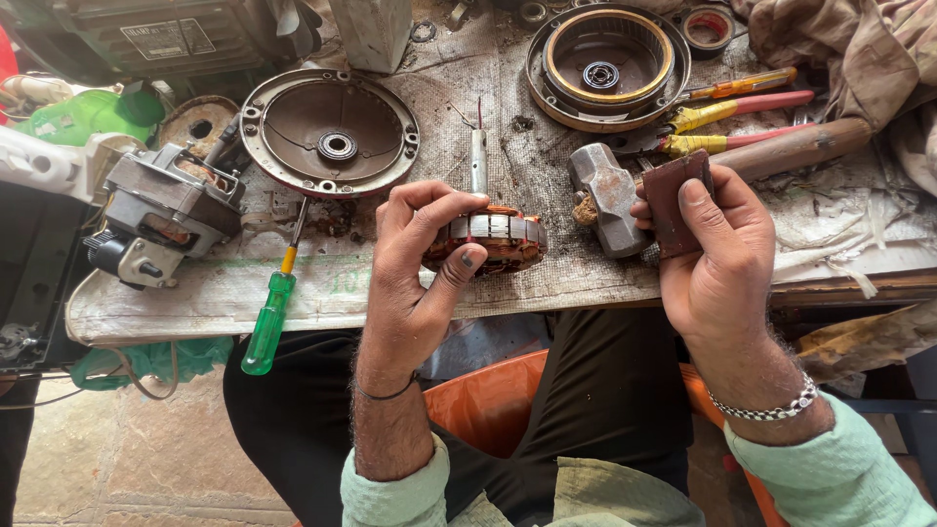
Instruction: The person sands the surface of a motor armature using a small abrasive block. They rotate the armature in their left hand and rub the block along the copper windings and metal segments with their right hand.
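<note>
My left hand (pixel 415 263) grips a small motor rotor (pixel 500 237), a laminated metal core with copper windings and a steel shaft (pixel 478 161) pointing away from me. It is held just above the near edge of the workbench. My right hand (pixel 717 259) holds a folded reddish-brown piece of abrasive paper (pixel 673 200) between thumb and fingers, to the right of the rotor and apart from it. A bracelet sits on my right wrist.
A hammer head (pixel 607 195) with wooden handle (pixel 795 148) lies between the hands. A round motor end cover (pixel 330 132), a stator housing (pixel 607 63), a green screwdriver (pixel 268 322), pliers (pixel 727 117) and a small motor (pixel 161 210) lie on the workbench (pixel 586 278). An orange tub (pixel 488 400) sits below.
</note>
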Motion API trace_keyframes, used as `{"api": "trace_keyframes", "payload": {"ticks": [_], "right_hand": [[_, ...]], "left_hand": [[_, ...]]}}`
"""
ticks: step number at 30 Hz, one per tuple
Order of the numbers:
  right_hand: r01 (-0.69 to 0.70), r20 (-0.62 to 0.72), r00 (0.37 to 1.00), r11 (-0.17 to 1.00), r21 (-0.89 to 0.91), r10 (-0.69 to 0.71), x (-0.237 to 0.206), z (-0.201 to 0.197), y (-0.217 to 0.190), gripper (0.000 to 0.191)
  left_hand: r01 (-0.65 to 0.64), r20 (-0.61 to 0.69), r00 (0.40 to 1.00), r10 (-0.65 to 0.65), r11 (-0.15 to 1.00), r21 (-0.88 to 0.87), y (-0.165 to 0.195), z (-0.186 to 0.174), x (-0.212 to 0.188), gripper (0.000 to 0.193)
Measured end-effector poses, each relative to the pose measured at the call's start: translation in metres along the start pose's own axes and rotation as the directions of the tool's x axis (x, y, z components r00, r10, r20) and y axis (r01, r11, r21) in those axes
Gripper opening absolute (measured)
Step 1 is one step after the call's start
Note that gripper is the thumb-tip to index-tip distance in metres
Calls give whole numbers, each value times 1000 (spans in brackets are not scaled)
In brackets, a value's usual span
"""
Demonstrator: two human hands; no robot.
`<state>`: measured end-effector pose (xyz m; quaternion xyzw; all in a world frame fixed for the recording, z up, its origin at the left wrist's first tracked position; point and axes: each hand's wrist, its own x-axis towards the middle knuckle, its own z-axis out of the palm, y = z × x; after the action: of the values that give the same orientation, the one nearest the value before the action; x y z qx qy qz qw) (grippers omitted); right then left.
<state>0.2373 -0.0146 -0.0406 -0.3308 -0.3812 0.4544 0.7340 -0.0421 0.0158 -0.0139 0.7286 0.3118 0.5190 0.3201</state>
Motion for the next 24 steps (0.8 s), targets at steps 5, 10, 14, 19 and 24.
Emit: {"api": "trace_keyframes", "payload": {"ticks": [5,10,14,19,24], "right_hand": [[-2,-1,1000,1000,-4,2,-1,1,0,18],[1,10,1000,1000,-18,-1,-1,1,-1,18],[7,14,1000,1000,-25,-7,-1,1,-2,17],[14,14,1000,999,-29,-13,-1,1,-2,17],[14,15,1000,999,-33,-14,-2,1,-1,18]], "left_hand": [[-7,1,1000,7,999,-53,-1,-4,-1,30],[44,-18,999,-50,969,-245,-4,-6,1,25],[83,-53,993,-107,937,-340,-6,-6,2,26],[48,-88,991,-106,863,-503,-9,-5,2,30],[23,-139,987,-80,927,-373,-11,1,0,33]]}}
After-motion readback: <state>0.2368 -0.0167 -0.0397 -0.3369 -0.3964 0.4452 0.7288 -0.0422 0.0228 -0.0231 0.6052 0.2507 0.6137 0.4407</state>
